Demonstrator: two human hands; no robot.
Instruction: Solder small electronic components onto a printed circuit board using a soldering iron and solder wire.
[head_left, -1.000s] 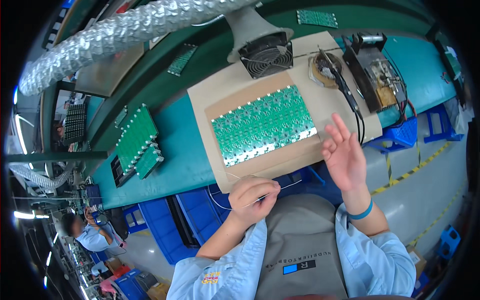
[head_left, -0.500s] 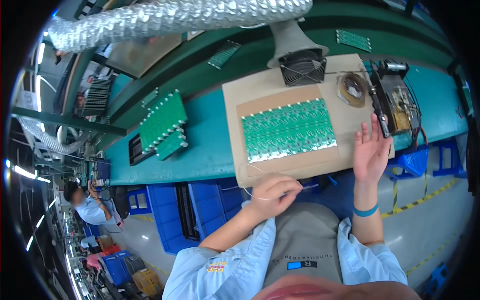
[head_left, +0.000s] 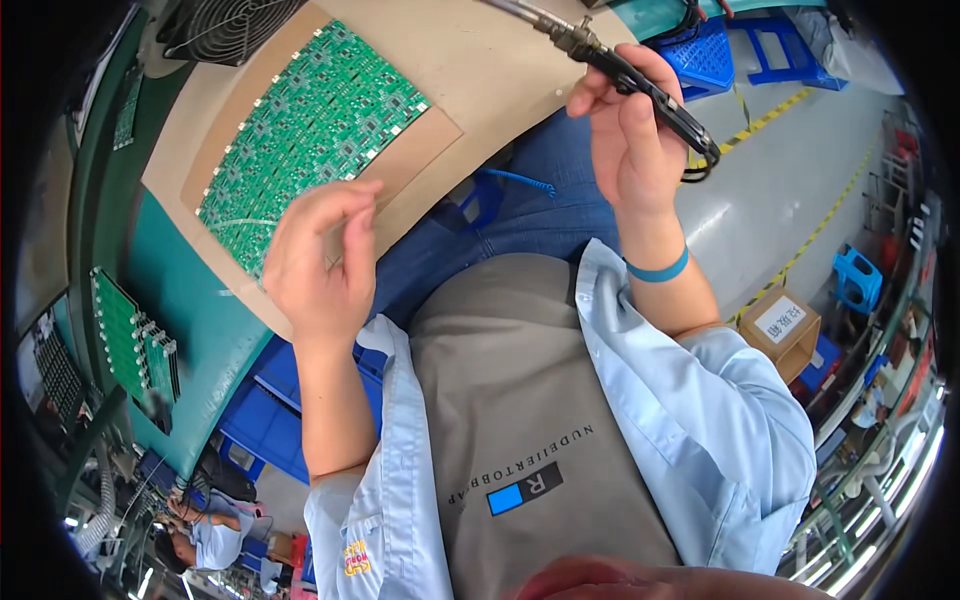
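My right hand (head_left: 640, 150) is closed round the black handle of a soldering iron (head_left: 688, 128), its metal front pointing up and left, above the right part of the cardboard. Pinched in the fingers of my left hand (head_left: 318, 260) is a thin, pale solder wire (head_left: 245, 222), which loops out to the left of the hand. That hand hovers at the near edge of a large green circuit board panel (head_left: 320, 115). The panel lies flat on a brown cardboard sheet (head_left: 425, 150) and carries many small parts, with white connectors along its edges.
A black fan (head_left: 235, 28) stands beyond the board. More green boards (head_left: 125, 335) stand at the left on the teal bench mat (head_left: 190, 290). Blue bins (head_left: 265, 400) sit below the bench edge. At the right are a blue stool (head_left: 857, 278) and a cardboard box (head_left: 780, 333).
My right hand, empty before, now holds the soldering iron. My left hand has come up to the panel with the wire. The view has turned to the right.
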